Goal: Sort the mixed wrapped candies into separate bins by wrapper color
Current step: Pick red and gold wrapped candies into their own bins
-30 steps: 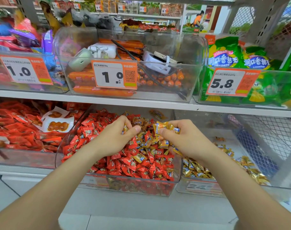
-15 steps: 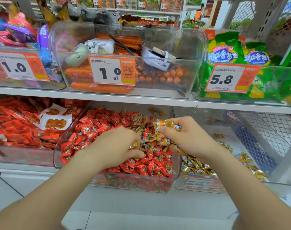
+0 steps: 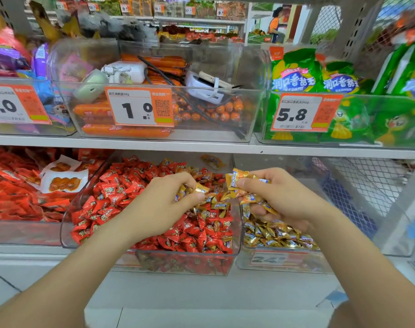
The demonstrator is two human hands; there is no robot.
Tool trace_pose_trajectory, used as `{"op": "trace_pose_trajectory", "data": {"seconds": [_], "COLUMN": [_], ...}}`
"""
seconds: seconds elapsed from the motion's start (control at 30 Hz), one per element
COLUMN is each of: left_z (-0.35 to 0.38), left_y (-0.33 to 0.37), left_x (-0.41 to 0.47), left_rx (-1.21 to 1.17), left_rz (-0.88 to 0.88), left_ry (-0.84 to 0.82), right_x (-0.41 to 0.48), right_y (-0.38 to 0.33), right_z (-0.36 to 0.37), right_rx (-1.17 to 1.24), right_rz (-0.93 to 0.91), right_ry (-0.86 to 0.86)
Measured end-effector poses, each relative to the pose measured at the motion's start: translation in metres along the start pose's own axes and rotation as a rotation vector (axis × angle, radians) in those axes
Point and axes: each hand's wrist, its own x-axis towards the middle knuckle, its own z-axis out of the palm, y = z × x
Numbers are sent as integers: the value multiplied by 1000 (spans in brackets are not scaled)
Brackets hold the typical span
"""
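Where red candies point(image 3: 121, 192) fill the clear middle bin point(image 3: 67, 233) on the lower shelf point(image 3: 201, 292), stray gold candies point(image 3: 217, 205) lie mixed among them toward its right side. Over that patch sits the left hand point(image 3: 163, 209), fingers curled and thumb pressed in, pinching a few gold pieces point(image 3: 192, 189) just above the pile. The right hand point(image 3: 279, 200) hangs over the seam between the middle bin and the right bin point(image 3: 284, 263), its fingers closed round a gold bunch point(image 3: 245, 185), with wrappers sticking out above the thumb and below the palm. Beneath it, a low gold heap point(image 3: 277, 233) lies along the front of the right bin.

Left of the middle bin, another clear bin holds flat red packets point(image 3: 17, 192) and two white-edged snack packs point(image 3: 62, 183). On the upper shelf point(image 3: 201, 146), directly above, a clear tub point(image 3: 253, 114) holds orange sausages point(image 3: 126, 130), some white gadgets and a black cable, and carries a price tag point(image 3: 139, 107) reading 1.0. Beside it on the right stand green bags point(image 3: 294, 76) behind a tag point(image 3: 301, 112) reading 5.8. Wire mesh point(image 3: 367, 181) closes the right end of the shelving.
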Motion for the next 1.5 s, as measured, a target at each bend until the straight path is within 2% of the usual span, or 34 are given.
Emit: {"op": "trace_pose_trajectory", "data": {"seconds": [0.07,0.1,0.2,0.27,0.33,0.43,0.53,0.63,0.67,0.73,0.87,0.93,1.0,1.13,1.23,1.33,1.5], "left_z": [5,10,32,53,76,117,157,169,169,162,117,89,66,33,22,26,32], "left_y": [20,31,67,89,111,134,134,134,134,135,137,128,96,9,-41,-48,-51], "left_x": [-2,-3,3,15,32,63,94,108,109,103,63,42,31,32,37,47,64], "left_rx": [-141,-217,-368,-297,-197,-107,-52,-27,9,124,284,322,356,299,347,399,478], "left_rz": [3,1,0,74,121,74,-2,-42,-27,53,251,246,158,-41,-56,53,71], "left_ry": [18,-9,-96,-85,-92,-123,-181,-362,-383,-322,-31,87,150,76,-73,-225,-329], "right_x": [-7,-9,-13,-16,-21,-29,-37,-47,-49,-50,-48,-46,-44,-28,5,36,60], "right_y": [5,10,35,53,66,80,91,95,94,88,64,48,33,13,7,-1,-20], "right_z": [-19,-30,-61,-79,-95,-119,-140,-149,-149,-143,-106,-78,-47,11,41,58,73], "right_rx": [-14,-102,-656,-817,-781,-745,-676,-647,-638,-624,-614,-597,-591,-684,-929,-1259,-1534], "right_rz": [18,22,19,38,52,3,-18,-11,-18,-47,-144,-189,-245,-385,-453,-371,-93], "right_ry": [62,133,416,487,428,345,403,446,453,456,408,360,325,212,95,2,-176]}}
